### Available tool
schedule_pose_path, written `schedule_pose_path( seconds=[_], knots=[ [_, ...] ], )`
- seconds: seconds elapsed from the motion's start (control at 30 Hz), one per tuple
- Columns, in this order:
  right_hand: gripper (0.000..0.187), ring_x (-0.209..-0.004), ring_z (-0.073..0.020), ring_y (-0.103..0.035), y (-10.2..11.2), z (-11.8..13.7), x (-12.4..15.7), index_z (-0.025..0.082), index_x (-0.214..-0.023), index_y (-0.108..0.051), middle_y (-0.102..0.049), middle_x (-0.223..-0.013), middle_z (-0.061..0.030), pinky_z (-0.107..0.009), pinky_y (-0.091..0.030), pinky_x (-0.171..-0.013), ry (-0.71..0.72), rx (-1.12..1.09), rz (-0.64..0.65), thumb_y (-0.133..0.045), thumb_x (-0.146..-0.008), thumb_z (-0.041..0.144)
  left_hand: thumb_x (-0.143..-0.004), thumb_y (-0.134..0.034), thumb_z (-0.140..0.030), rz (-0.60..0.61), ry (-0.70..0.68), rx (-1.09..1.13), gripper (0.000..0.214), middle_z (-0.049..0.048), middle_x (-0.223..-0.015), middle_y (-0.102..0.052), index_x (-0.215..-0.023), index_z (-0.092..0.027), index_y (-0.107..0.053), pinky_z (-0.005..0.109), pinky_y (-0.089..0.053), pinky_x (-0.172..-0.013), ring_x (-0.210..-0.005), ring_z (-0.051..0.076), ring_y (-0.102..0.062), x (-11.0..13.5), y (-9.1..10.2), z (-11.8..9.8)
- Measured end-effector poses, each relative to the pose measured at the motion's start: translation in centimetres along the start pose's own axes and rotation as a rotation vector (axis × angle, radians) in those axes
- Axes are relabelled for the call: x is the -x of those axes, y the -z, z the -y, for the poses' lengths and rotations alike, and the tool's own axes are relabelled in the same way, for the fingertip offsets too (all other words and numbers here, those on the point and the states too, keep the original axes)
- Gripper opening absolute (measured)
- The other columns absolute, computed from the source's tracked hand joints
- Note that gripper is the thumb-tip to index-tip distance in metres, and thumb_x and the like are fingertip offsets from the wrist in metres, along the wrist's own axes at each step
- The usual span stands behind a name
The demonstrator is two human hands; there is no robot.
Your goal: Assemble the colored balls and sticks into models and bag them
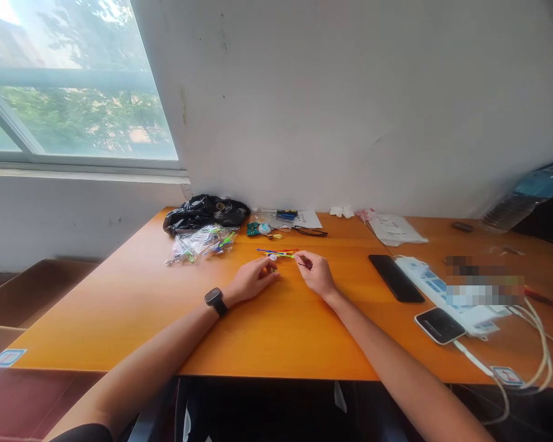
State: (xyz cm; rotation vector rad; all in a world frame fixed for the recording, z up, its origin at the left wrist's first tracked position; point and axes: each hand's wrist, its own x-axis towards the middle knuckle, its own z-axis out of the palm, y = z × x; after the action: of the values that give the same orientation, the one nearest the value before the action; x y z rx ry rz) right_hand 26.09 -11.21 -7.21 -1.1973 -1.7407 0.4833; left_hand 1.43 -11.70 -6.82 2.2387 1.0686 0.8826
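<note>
My left hand, with a dark watch on its wrist, rests over the table with thumb and fingers drawn together. A small white round piece shows at its fingertips, and a bit of green lies by the thumb. My right hand is closed in a pinch beside a thin stick with a green end. A short dark thin piece sticks out below its fingers. Thin coloured sticks, blue, red and yellow, lie just beyond both hands. The fingers partly hide these small parts.
Transparent bags of coloured parts and a black plastic bag lie back left. Glasses and small packets sit behind the hands. To the right are a black phone, a white power strip, a white-edged device and cables.
</note>
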Motion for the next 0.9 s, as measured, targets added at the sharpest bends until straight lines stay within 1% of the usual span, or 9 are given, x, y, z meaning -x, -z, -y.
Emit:
schedule_pose_path(
  seconds=[0.1, 0.17, 0.27, 0.37, 0.47, 0.53, 0.6, 0.7, 0.9],
  knots=[
    [0.038, -0.065, -0.0209, -0.061, 0.0, 0.2, -0.1, 0.019, -0.091, -0.075, -0.074, -0.084, -0.0091, -0.032, -0.048, -0.062, -0.052, -0.073, -0.011, -0.058, -0.098, 0.053, -0.096, -0.069, -0.051, 0.014, 0.013, 0.061, 0.03, -0.0019, -0.075, -0.061, -0.104, -0.023, -0.071, 0.027, -0.036, -0.062, -0.064, 0.016, -0.049, 0.1, -0.2, 0.2],
    [0.041, -0.062, -0.0196, -0.058, 0.0, 0.3, -0.1, 0.018, -0.09, -0.076, -0.074, -0.082, -0.009, -0.031, -0.045, -0.057, -0.087, -0.085, -0.005, -0.06, -0.096, 0.056, -0.092, -0.074, -0.05, 0.032, 0.018, 0.085, 0.03, -0.0029, -0.07, -0.057, -0.101, -0.022, -0.072, 0.027, -0.034, -0.06, -0.062, 0.015, -0.047, 0.1, -0.2, 0.2],
    [0.042, -0.059, -0.0185, -0.056, 0.0, 0.4, -0.1, 0.017, -0.092, -0.079, -0.074, -0.078, -0.0083, -0.03, -0.041, -0.054, -0.118, -0.121, 0.036, -0.064, -0.093, 0.057, -0.086, -0.079, -0.049, 0.056, -0.032, 0.079, 0.029, 0.0001, -0.079, -0.063, -0.088, -0.021, -0.07, 0.027, -0.037, -0.063, -0.067, 0.015, -0.051, 0.1, 0.0, -0.2],
    [0.039, -0.063, -0.0186, -0.058, -0.3, 0.6, 0.1, 0.017, -0.095, -0.083, -0.077, -0.084, -0.0086, -0.031, -0.044, -0.058, -0.101, -0.142, 0.122, -0.068, -0.092, 0.053, -0.088, -0.078, -0.048, -0.048, -0.051, 0.027, 0.033, 0.001, -0.082, -0.062, -0.079, -0.021, -0.06, 0.028, -0.038, -0.066, -0.071, 0.016, -0.05, 0.1, 0.3, -0.9],
    [0.035, -0.068, -0.0183, -0.059, -0.8, 0.8, 0.5, 0.019, -0.097, -0.085, -0.077, -0.089, -0.0079, -0.031, -0.044, -0.063, -0.045, -0.135, 0.211, -0.068, -0.094, 0.049, -0.09, -0.075, -0.046, -0.194, -0.029, -0.025, 0.031, -0.0003, -0.082, -0.059, -0.085, -0.022, -0.056, 0.028, -0.037, -0.067, -0.071, 0.016, -0.047, 0.1, 0.7, -1.2],
    [0.034, -0.067, -0.017, -0.055, -1.1, 0.9, 0.9, 0.02, -0.098, -0.086, -0.073, -0.084, -0.0061, -0.03, -0.042, -0.063, 0.0, -0.125, 0.262, -0.068, -0.096, 0.048, -0.094, -0.071, -0.044, -0.218, -0.026, -0.027, 0.025, 0.001, -0.088, -0.063, -0.092, -0.022, -0.058, 0.028, -0.038, -0.069, -0.073, 0.017, -0.049, 0.1, 0.7, -1.0],
    [0.034, -0.066, -0.0161, -0.052, -1.4, 0.9, 1.1, 0.021, -0.097, -0.086, -0.067, -0.079, -0.0045, -0.03, -0.04, -0.062, 0.039, -0.111, 0.309, -0.067, -0.097, 0.049, -0.099, -0.062, -0.04, -0.154, -0.026, -0.002, 0.018, 0.0025, -0.09, -0.068, -0.095, -0.022, -0.063, 0.028, -0.04, -0.07, -0.074, 0.017, -0.053, 0.1, 0.6, -0.7],
    [0.034, -0.067, -0.016, -0.051, -1.4, 0.7, 1.2, 0.022, -0.097, -0.086, -0.063, -0.078, -0.0038, -0.029, -0.039, -0.062, 0.06, -0.105, 0.35, -0.067, -0.098, 0.049, -0.102, -0.056, -0.035, -0.035, -0.044, 0.04, 0.021, 0.0032, -0.088, -0.072, -0.092, -0.023, -0.07, 0.028, -0.041, -0.07, -0.075, 0.018, -0.059, 0.0, 0.2, -0.1],
    [0.029, -0.068, -0.0156, -0.052, -1.3, 0.1, 1.1, 0.021, -0.099, -0.087, -0.067, -0.082, -0.0041, -0.029, -0.039, -0.063, 0.041, -0.125, 0.314, -0.071, -0.095, 0.045, -0.1, -0.064, -0.037, -0.013, -0.077, 0.026, 0.018, 0.0027, -0.09, -0.075, -0.1, -0.024, -0.075, 0.028, -0.043, -0.07, -0.074, 0.018, -0.06, -0.2, -0.3, 0.4]
  ],
)
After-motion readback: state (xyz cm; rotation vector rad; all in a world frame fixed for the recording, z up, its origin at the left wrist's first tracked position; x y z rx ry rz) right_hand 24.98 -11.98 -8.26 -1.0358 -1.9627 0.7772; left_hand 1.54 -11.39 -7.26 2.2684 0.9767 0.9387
